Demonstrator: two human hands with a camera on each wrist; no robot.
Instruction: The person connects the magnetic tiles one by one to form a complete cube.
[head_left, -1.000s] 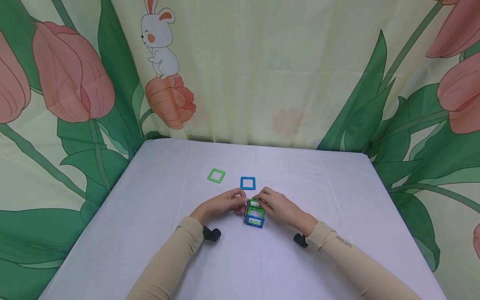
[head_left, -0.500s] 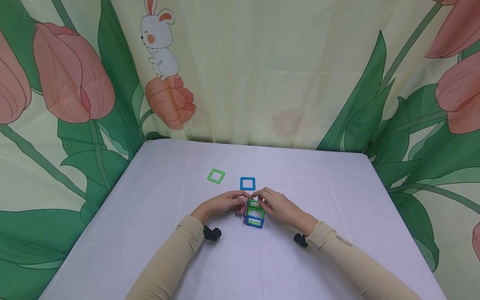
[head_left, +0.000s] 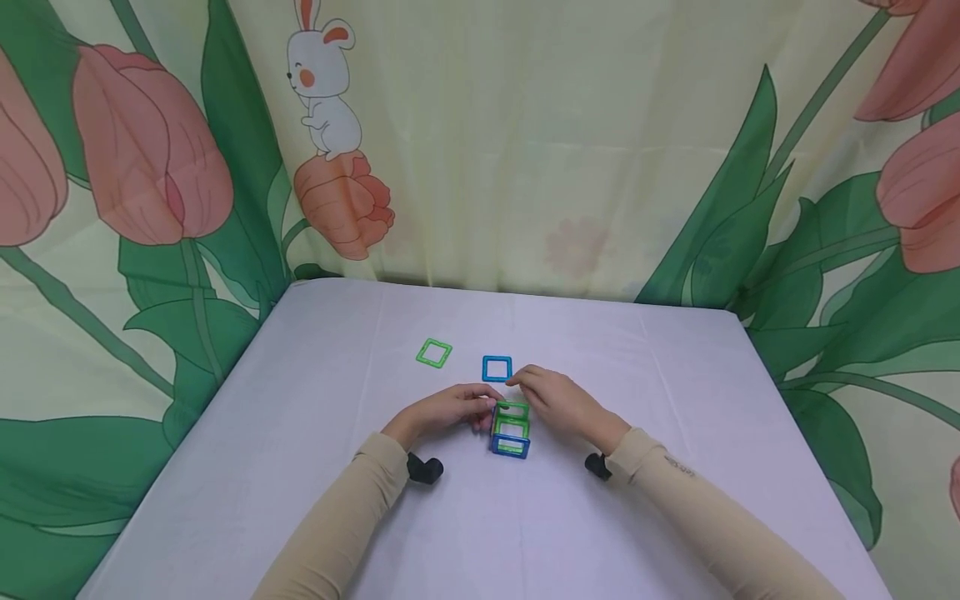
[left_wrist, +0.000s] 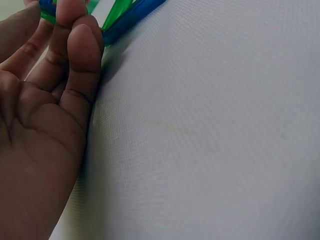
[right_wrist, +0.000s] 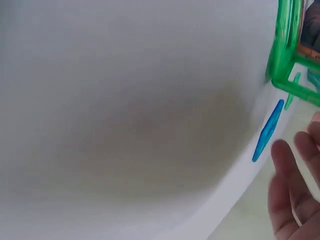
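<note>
A curtain printed with pink tulips, green leaves and a white rabbit (head_left: 324, 92) hangs behind a desk covered in a pale lilac cloth (head_left: 675, 400). Near the middle of the desk stands a small open box of green and blue square plastic frames (head_left: 511, 428). The left hand (head_left: 442, 412) rests on the cloth just left of the box, its grip pinching the box's upper left edge; the left wrist view shows the fingertips (left_wrist: 75, 30) pressed on green and blue frame edges. The right hand (head_left: 558, 402) lies to the right of the box and a little beyond it, its grip released, fingers loosely extended toward a loose blue square plastic frame (head_left: 497, 368) lying flat on the cloth just beyond the box; whether they touch it I cannot tell. A loose green square plastic frame (head_left: 433, 353) lies flat farther left, apart from both hands.
</note>
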